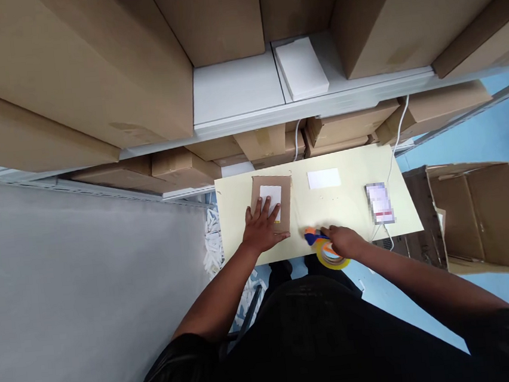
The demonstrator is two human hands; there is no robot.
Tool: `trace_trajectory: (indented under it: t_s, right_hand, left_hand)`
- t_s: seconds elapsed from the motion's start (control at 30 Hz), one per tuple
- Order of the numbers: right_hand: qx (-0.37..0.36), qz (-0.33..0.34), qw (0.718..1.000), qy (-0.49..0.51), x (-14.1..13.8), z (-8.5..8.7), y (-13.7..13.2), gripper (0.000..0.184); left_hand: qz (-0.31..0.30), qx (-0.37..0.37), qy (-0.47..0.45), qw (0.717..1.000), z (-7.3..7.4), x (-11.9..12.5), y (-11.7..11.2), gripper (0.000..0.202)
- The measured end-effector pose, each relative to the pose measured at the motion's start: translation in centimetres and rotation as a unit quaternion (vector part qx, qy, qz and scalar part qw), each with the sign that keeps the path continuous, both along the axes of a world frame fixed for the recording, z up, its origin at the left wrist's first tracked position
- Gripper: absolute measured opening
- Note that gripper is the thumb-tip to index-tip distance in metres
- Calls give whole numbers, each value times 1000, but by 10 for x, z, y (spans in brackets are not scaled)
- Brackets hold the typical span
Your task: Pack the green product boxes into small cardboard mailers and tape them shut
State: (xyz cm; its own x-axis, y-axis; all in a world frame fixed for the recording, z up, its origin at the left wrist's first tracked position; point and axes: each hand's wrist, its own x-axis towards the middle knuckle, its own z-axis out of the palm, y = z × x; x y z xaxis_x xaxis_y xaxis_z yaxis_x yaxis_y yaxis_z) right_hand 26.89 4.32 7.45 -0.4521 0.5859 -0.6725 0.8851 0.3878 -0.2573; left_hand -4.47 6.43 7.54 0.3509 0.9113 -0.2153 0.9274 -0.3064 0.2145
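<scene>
My left hand (262, 223) lies flat with spread fingers on a small brown cardboard box (285, 203). Its fingertips rest over a white label (271, 192) on the box's top. To the right, near the front edge of the table, my right hand (344, 241) is closed around a tape dispenser (312, 237) with orange and blue parts. A roll of yellowish tape (345, 262) sits on the dispenser and overhangs the table edge. A gap of bare tabletop separates the dispenser from the box.
On the cream table (350, 206) lie a white paper slip (324, 178) and a phone-like device (379, 203) with a cable. A large open carton (486, 216) stands at right. Shelves with cardboard boxes (224, 20) hang over the back. White scraps (213, 243) lie beside the table.
</scene>
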Motion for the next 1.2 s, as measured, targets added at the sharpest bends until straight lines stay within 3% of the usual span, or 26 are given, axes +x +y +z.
trace_trajectory:
  t_s: [0.07,0.2,0.43,0.57,0.73,0.83,0.93,1.07,1.2]
  right_hand:
    - [11,100,995,5,-31,4,20,64]
    - [10,155,988,16,-77,9,60,44]
    - [37,200,979,33,-88,21,81,31]
    - [41,184,981,50,-94,24,59,18]
    - [0,229,970,84,-73,8,-17,18]
    - [9,147,987,58,-41,-2,-35,33]
    - [33,-11,999,42,-6,1,-29,50]
    - [41,-205,976,54,25,16,-20,51]
    - [55,-326,938,101,33,38,-11,48]
  left_hand:
    - [-6,2,2,1000,0,-2,0,110]
    - [-21,-9,6,1000,3,-6,0,111]
    - [-17,-4,-1,1000,4,-7,-2,107]
    - [-7,-1,-7,1000,3,-2,-2,105]
    - [49,-8,13,999,-2,7,1,110]
    - [41,-7,10,999,-3,6,0,109]
    - [37,-9,3,999,-1,5,-1,109]
    - [72,-21,12,997,6,21,-1,110]
    - [116,-49,37,991,14,48,-1,108]
